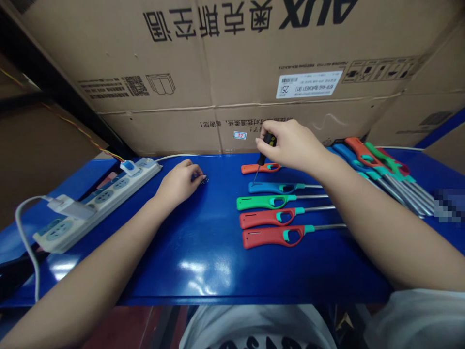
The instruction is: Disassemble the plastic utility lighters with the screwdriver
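right hand [290, 145] grips the screwdriver [262, 158] steeply, perhaps to press straight down, tip at the blue lighter [267, 187], second from far among lighters [265, 237] laid handles left, likely for reach; left hand [179, 182] curls at metal bits [205, 180], whether pinching any i cannot tell

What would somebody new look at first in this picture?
Probably the five bright lighters in a row on the blue table, just right of the picture's middle. Next might come the black screwdriver in the right hand, its tip at the blue lighter. Behind, big upside-down letters cross the brown cardboard.
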Tool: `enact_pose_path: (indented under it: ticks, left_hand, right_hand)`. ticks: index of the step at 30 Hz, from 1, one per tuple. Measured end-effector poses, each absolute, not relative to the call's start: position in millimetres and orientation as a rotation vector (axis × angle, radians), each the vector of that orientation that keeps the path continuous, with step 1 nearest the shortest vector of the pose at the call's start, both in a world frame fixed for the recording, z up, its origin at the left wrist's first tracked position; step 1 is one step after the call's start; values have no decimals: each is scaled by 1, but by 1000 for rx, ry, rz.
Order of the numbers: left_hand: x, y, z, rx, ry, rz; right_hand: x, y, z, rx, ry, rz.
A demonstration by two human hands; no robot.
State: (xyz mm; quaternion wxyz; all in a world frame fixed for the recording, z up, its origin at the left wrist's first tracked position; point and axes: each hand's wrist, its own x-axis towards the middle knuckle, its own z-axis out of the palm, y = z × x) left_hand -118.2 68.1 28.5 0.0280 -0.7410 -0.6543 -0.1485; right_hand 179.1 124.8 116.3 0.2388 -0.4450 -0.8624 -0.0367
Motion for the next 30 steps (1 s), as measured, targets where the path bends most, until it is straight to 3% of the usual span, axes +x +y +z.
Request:
enact_pose_path:
  ticks: [16, 26, 30]
  left_hand:
    - [-120, 68, 27, -2307, -1998, -417]
    - [-117, 66, 29, -2283, -2013, -393]
    - [-108, 63, 32, -2311, -1963, -492]
  right_hand:
    - [179, 121, 120, -1171, -2414, -69]
    - [178, 113, 123, -1048, -2570, -230]
    - [178, 106, 127, -805, -2696, -62]
